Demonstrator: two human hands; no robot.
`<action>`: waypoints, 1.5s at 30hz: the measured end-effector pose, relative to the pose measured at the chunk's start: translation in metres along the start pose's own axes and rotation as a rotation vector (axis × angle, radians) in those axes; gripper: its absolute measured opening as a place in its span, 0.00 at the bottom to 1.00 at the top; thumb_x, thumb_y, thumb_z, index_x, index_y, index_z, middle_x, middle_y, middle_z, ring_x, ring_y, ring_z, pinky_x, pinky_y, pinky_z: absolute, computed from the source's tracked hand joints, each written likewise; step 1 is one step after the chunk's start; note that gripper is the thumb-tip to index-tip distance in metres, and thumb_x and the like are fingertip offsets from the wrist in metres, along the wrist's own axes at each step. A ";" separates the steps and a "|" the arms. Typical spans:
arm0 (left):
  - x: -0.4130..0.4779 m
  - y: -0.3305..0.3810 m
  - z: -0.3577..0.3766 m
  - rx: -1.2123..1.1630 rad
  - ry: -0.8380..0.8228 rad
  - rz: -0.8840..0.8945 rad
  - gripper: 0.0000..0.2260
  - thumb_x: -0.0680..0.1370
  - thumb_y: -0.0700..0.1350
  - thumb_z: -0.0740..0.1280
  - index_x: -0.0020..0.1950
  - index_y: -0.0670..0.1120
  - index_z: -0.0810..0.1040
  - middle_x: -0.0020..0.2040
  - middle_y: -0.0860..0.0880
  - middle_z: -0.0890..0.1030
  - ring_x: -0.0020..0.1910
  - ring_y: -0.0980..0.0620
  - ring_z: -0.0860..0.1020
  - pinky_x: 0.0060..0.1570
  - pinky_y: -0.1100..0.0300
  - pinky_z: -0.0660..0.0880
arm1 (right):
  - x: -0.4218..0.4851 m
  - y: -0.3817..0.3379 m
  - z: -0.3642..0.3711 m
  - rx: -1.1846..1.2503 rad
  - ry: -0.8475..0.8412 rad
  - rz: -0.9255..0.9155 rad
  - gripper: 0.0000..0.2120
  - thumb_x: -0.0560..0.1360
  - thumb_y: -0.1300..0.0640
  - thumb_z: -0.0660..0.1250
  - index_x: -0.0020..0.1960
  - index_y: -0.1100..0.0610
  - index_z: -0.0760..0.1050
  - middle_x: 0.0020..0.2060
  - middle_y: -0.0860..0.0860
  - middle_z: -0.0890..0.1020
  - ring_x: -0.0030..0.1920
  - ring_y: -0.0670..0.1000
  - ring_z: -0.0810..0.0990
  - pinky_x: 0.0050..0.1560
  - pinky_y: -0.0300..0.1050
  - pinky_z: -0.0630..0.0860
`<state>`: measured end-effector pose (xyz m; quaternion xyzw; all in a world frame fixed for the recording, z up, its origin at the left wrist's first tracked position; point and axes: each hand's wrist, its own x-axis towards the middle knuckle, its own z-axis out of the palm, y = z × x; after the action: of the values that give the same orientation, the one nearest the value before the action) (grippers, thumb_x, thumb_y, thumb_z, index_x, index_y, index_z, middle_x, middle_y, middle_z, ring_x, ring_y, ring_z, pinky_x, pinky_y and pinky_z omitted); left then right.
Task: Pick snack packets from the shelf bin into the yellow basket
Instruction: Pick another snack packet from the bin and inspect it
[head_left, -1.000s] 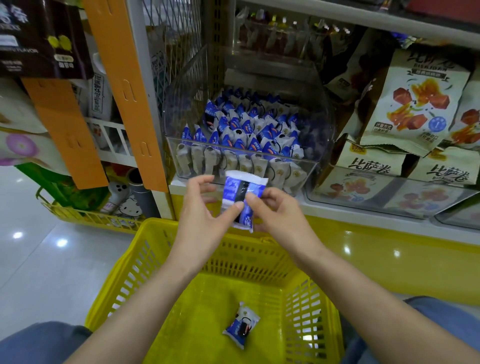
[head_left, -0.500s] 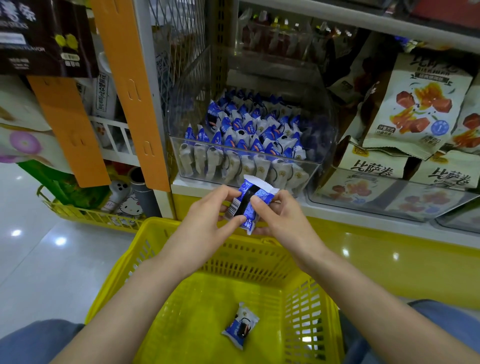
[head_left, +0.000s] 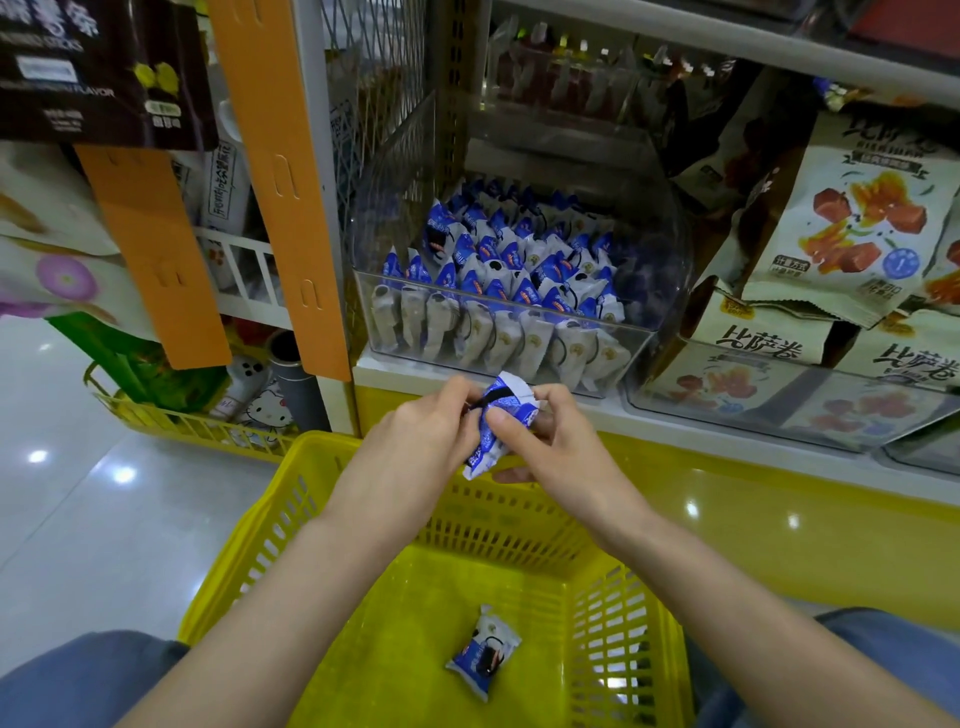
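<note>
Fig.: blue-and-white crinkled foil snack packet (head_left: 497, 422) pinched betw. left hand (head_left: 415, 447) & right hand (head_left: 563, 454), both clamped on it, fingers curled. Held over far rim of yellow slotted plastic basket (head_left: 415, 613), just below clear plastic shelf bin (head_left: 498, 343), prob. so drop landed inside. Second matching packet (head_left: 485, 652) lay flat on basket floor. Bin held many like packets in upright rows; task judged early.

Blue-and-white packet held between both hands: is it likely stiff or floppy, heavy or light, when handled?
Probably floppy: the held packet looks crumpled and bent where the left hand and right hand pinch it. Likely light, since a pinch alone carries it. It seems unlikely to roll: the other packet lies flat in the yellow basket.
</note>
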<state>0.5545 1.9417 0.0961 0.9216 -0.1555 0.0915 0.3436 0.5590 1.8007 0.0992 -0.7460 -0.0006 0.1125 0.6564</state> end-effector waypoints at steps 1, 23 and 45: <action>0.000 0.001 -0.001 0.025 0.028 0.009 0.10 0.80 0.46 0.58 0.58 0.44 0.73 0.48 0.45 0.81 0.46 0.44 0.79 0.41 0.47 0.73 | 0.000 0.000 0.001 0.002 -0.011 -0.003 0.10 0.76 0.58 0.64 0.54 0.57 0.65 0.44 0.50 0.81 0.37 0.40 0.81 0.39 0.42 0.80; 0.003 -0.014 0.021 -0.246 -0.019 -0.036 0.15 0.74 0.38 0.65 0.59 0.51 0.72 0.52 0.56 0.79 0.49 0.61 0.76 0.49 0.64 0.74 | 0.006 0.005 -0.003 0.006 0.084 -0.056 0.07 0.76 0.60 0.63 0.52 0.53 0.68 0.51 0.55 0.80 0.41 0.48 0.80 0.38 0.42 0.80; 0.014 -0.001 -0.007 -0.837 0.240 -0.401 0.09 0.81 0.44 0.57 0.46 0.43 0.75 0.38 0.48 0.79 0.37 0.54 0.79 0.39 0.52 0.77 | 0.006 -0.009 0.014 -0.509 0.082 -0.373 0.28 0.67 0.52 0.74 0.64 0.52 0.67 0.53 0.43 0.72 0.51 0.34 0.71 0.53 0.25 0.66</action>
<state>0.5676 1.9440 0.1041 0.6989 0.0427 0.0589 0.7115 0.5636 1.8163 0.1051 -0.8772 -0.1389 -0.0438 0.4575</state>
